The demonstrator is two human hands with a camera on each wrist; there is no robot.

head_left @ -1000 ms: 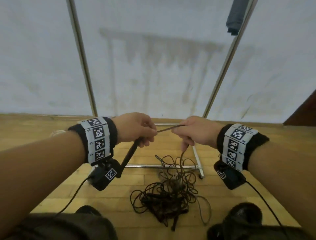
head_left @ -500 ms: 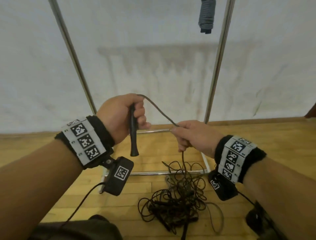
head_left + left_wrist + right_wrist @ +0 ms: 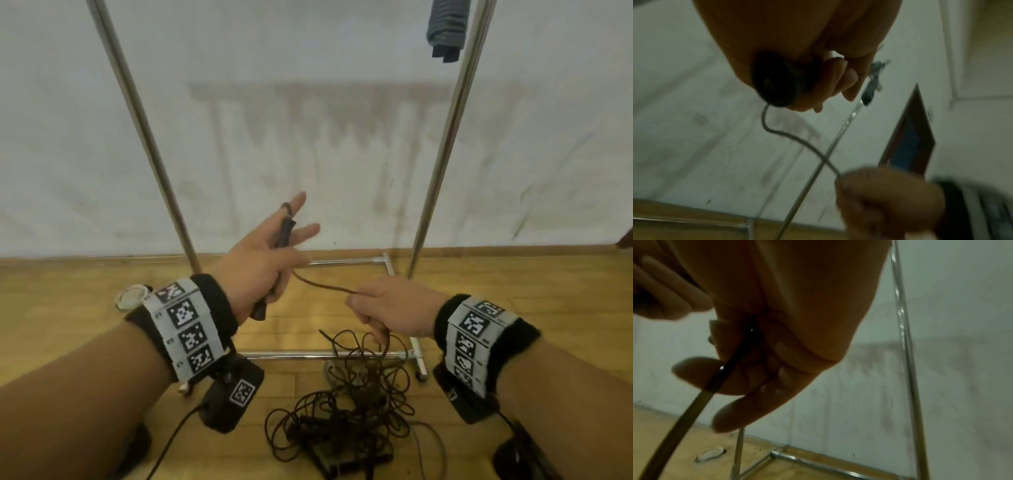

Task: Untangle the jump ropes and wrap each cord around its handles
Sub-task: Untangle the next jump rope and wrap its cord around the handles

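Two hands are raised above a wooden floor (image 3: 85,308), joined by one dark cord (image 3: 325,286). The left hand (image 3: 253,270) holds a black handle (image 3: 282,234) along its palm, tilted with the top end up by the fingertips and the butt end sticking out below the heel of the hand. Its index and middle fingers (image 3: 296,202) are stretched out nearly straight, while the left wrist view shows the lower fingers and thumb curled round the handle's butt (image 3: 774,82). The cord loops over the top of the handle by the index finger and leaves the hand lower down, sagging across to the right hand (image 3: 390,305).

That right hand is closed, fingers (image 3: 701,373) curled and pinching the cord, which passes through the fist and drops toward the floor. Below it lies a tangled pile of ropes (image 3: 346,421) with further handles buried in it, just in front of the base bar of a metal clothes rack (image 3: 442,150). A dark garment (image 3: 445,27) hangs at the rack's top right. A small round white thing (image 3: 132,296) lies on the floor beside the left wrist.
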